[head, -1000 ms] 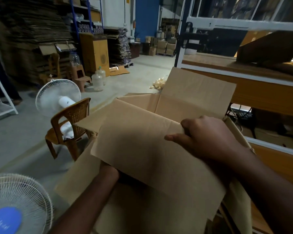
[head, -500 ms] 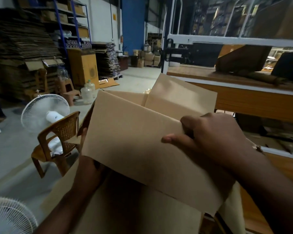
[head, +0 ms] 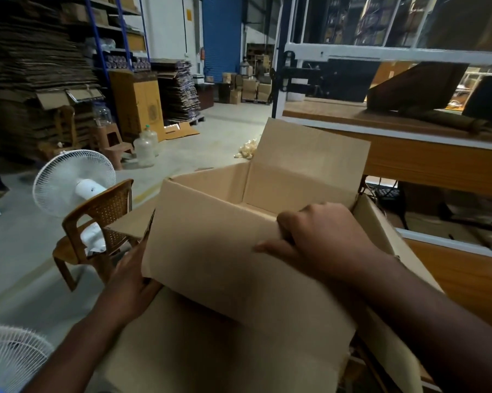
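Note:
A plain brown cardboard box (head: 211, 245) fills the middle of the view, opened into shape with its inside showing and one far flap standing up. My right hand (head: 321, 239) grips the top edge of the near wall, fingers curled over it and thumb on the outside. My left hand (head: 131, 279) lies along the box's lower left corner, its fingers hidden behind the cardboard. More flat cardboard (head: 199, 350) lies beneath the box.
A wooden chair (head: 97, 231) with a white fan (head: 72, 182) behind it stands close on the left. Another fan (head: 9, 358) is at the bottom left. A wooden shelf rack (head: 426, 154) runs along the right. Stacks of flattened cartons (head: 32, 80) line the far left.
The box has swung up from a flattened sheet into an open box shape. My left hand moved from under the sheet to its left corner. My right hand kept its grip.

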Tool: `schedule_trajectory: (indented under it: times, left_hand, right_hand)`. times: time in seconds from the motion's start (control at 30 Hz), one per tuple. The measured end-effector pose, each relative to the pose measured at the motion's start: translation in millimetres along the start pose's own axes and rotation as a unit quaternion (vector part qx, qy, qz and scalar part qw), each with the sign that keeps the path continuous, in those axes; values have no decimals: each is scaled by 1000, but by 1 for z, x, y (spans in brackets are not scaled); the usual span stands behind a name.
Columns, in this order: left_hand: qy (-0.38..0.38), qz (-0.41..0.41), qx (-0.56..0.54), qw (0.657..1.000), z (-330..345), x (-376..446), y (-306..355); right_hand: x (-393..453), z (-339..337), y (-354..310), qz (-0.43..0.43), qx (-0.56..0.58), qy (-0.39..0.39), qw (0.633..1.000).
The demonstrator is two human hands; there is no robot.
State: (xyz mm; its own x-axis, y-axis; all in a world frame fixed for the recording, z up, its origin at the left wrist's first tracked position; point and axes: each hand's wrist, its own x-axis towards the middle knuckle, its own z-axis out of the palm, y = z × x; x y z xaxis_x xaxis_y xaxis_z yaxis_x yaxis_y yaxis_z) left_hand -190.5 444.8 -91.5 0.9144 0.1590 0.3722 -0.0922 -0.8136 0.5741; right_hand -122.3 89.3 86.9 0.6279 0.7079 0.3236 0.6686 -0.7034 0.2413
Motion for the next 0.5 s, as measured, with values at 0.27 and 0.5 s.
schedule_trajectory:
  times: [0.27,0.5]
  left_hand:
    - [30,-108,61,992,11,2,17]
    - [87,-206,32,974,22,33,30]
  right_hand:
    - [19,-9,14,-26,11,-56,998]
    - [25,-9,15,-21,21,-11,999]
